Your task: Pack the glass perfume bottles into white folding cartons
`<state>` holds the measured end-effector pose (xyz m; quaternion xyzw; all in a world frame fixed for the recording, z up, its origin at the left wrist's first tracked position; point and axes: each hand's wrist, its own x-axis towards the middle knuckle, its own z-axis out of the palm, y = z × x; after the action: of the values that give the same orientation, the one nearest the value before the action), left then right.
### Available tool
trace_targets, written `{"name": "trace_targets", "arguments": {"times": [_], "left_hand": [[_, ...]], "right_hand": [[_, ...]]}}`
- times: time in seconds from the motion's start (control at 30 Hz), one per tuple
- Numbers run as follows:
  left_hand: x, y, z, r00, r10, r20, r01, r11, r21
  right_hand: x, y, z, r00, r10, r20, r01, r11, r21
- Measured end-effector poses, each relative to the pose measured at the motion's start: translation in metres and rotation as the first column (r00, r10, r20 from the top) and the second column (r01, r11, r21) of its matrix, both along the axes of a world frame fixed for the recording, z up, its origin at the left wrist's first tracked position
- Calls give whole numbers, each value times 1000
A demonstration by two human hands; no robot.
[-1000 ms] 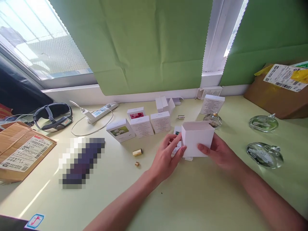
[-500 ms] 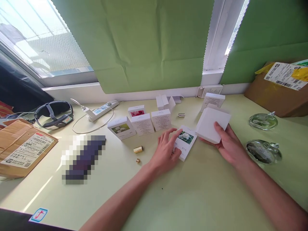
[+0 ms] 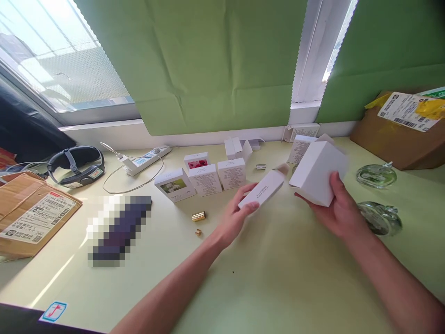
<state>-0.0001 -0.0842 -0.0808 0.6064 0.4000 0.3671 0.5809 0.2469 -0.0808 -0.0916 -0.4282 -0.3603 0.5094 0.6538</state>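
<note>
My left hand (image 3: 233, 219) grips the near end of a slim white printed box (image 3: 267, 186), lifted and tilted with its side face turned up. At its far end a flap appears to stick out, blurred. My right hand (image 3: 342, 211) holds a plain white box (image 3: 317, 170) from the right, thumb on its side and fingers partly hidden beneath. The two boxes are close but apart. Left of my left hand lie a gold cylindrical cap (image 3: 199, 216) and a small gold piece (image 3: 198, 232). A glass bottle (image 3: 378, 219) is partly hidden behind my right wrist.
Several white boxes (image 3: 206, 181) stand at mid-table, near a silver cap (image 3: 260, 167). Another glass bottle (image 3: 376, 176) lies at right, before a brown carton (image 3: 396, 134). At left are a power strip (image 3: 149, 160), a head strap (image 3: 77, 167) and a brown parcel (image 3: 38, 213).
My left hand has picked up the printed box from the table and turned it on its side. My right hand has moved slightly right and tilted the plain white box.
</note>
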Motion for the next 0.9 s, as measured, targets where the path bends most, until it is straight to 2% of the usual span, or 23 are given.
{"name": "trace_targets", "arguments": {"times": [0.07, 0.17, 0.27, 0.33, 0.43, 0.57, 0.63, 0.7, 0.8, 0.9], "left_hand": [[1, 1, 1, 978, -65, 200, 98, 983, -155], [3, 1, -5, 924, -115, 364, 219, 940, -260], [3, 3, -11, 917, -144, 372, 258, 926, -277], [1, 4, -13, 943, -142, 301, 225, 939, -261], [-1, 4, -11, 983, -137, 125, 155, 976, -153], [-3, 1, -6, 989, -129, -75, 138, 983, 120], [-4, 0, -3, 984, -109, -143, 146, 948, 281], [-5, -1, -1, 977, -72, -199, 153, 891, 428], [-8, -1, 1, 959, -23, -283, 188, 799, 571], [-8, -2, 3, 933, -48, -355, 268, 751, 603]], "right_hand": [[-5, -3, 2, 1000, -14, 28, 13, 998, 65], [-13, -6, 1, 998, -6, 67, -3, 991, 133], [-15, -6, -4, 992, 18, 125, -32, 993, 111], [-14, -6, -9, 988, 42, 147, -54, 996, 76], [-14, -10, -14, 979, 98, 179, -108, 993, 44], [-19, -21, -9, 950, 119, 287, -132, 991, 25], [-20, -25, -4, 952, 74, 299, -95, 994, 56], [-19, -28, 0, 965, -42, 259, 6, 990, 139], [-13, -31, 3, 953, -216, 212, 153, 948, 279], [-4, -37, -4, 918, -212, 336, 86, 932, 352]]}}
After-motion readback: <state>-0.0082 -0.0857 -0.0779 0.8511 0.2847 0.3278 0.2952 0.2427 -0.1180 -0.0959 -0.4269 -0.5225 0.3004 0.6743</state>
